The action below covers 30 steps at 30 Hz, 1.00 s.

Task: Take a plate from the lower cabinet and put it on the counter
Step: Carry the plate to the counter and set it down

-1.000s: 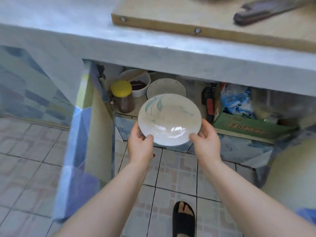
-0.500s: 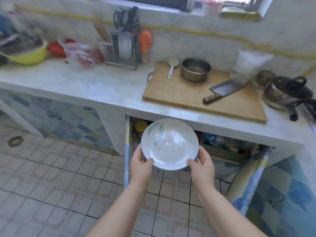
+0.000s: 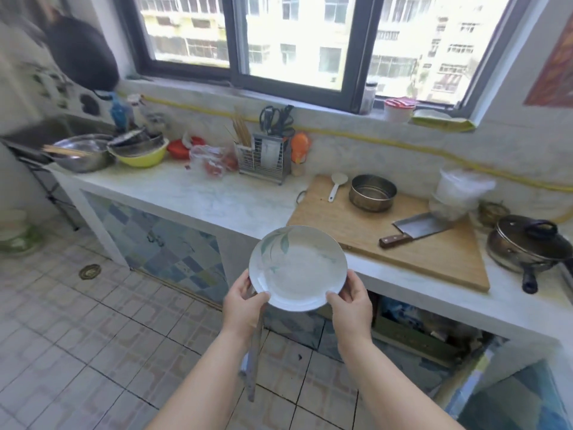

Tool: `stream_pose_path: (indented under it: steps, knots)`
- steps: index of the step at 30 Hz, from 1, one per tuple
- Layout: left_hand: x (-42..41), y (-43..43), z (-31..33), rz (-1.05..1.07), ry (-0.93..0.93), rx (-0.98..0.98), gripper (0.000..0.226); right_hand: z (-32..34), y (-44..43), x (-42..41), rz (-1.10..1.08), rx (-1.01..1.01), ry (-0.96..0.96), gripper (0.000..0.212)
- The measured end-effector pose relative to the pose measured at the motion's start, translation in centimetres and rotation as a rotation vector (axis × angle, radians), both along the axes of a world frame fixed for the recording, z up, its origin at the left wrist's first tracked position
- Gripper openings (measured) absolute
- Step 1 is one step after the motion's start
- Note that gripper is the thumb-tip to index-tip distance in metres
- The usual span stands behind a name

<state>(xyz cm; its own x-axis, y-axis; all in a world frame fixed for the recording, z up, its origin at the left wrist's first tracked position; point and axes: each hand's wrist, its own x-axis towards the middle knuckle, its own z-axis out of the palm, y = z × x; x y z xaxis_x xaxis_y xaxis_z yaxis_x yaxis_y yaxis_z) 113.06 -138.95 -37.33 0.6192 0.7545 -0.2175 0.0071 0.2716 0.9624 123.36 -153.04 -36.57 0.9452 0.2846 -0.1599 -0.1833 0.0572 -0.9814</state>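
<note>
A white plate (image 3: 298, 268) with a green leaf pattern is held in the air in front of the counter's front edge, tilted toward me. My left hand (image 3: 243, 301) grips its lower left rim and my right hand (image 3: 350, 301) grips its lower right rim. The pale marble counter (image 3: 217, 200) stretches behind and to the left of the plate. Below the plate and my right hand, the lower cabinet (image 3: 412, 333) stands open, with boxes and bags inside.
A wooden cutting board (image 3: 434, 252) carries a cleaver (image 3: 412, 229), a metal pot (image 3: 372, 192) and a white spoon (image 3: 336, 184). A lidded pan (image 3: 527, 246) sits far right. Bowls (image 3: 139, 150), a utensil rack (image 3: 265, 158) and bags line the back left. Both cabinet doors (image 3: 254, 352) stand open.
Both hands have lifted the plate from cabinet height up to the counter's edge. My view has risen from the cabinet opening to the whole counter and window.
</note>
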Motion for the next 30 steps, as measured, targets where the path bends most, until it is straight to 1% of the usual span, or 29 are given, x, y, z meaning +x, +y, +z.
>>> stream_pose_path:
  steps: [4,7,11,19,25,30]
  knots:
    - [-1.0,2.7,1.3,0.054,-0.034,0.004,0.058,1.2,2.7,-0.5,0.057,0.025,-0.004,0.06]
    - [-1.6,5.2,2.1,0.071,-0.066,0.012,0.059,1.9,5.3,-0.6,0.095,0.046,-0.006,0.057]
    - [-2.4,9.3,3.1,0.102,-0.093,0.023,0.057,2.6,9.8,-0.8,0.13,0.072,-0.005,0.061]
    - [-3.6,21.9,4.4,0.113,-0.059,0.075,0.061,3.2,22.1,-2.1,0.147,0.092,-0.004,0.061]
    - [-4.1,32.8,4.9,0.068,-0.026,0.092,0.064,3.5,32.5,-3.5,0.118,0.089,0.008,0.064]
    - [-4.2,39.3,4.7,0.038,-0.009,0.11,0.064,3.5,38.6,-4.2,0.088,0.098,0.014,0.062]
